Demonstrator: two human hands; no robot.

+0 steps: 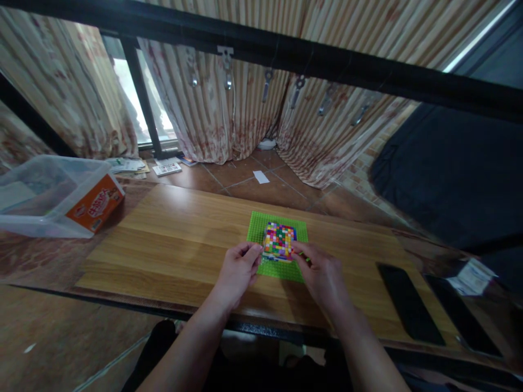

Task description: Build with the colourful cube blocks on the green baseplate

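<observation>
A block of small multicoloured toy bricks is over a bright green studded baseplate; whether it rests on the plate or is raised a little I cannot tell. My left hand is closed, with thumb and forefinger pinched at the block's left lower edge. On the opposite side, my right hand has its fingertips against the right edge. A bit of yellow-green shows by the right fingers, too small to name. The undersides of the fingers and of the block are hidden.
The wooden board lies under the baseplate. To the left stands a clear plastic bin with an orange label. A black phone-like slab and another dark slab lie right. A black bar with hanging metal pieces crosses above.
</observation>
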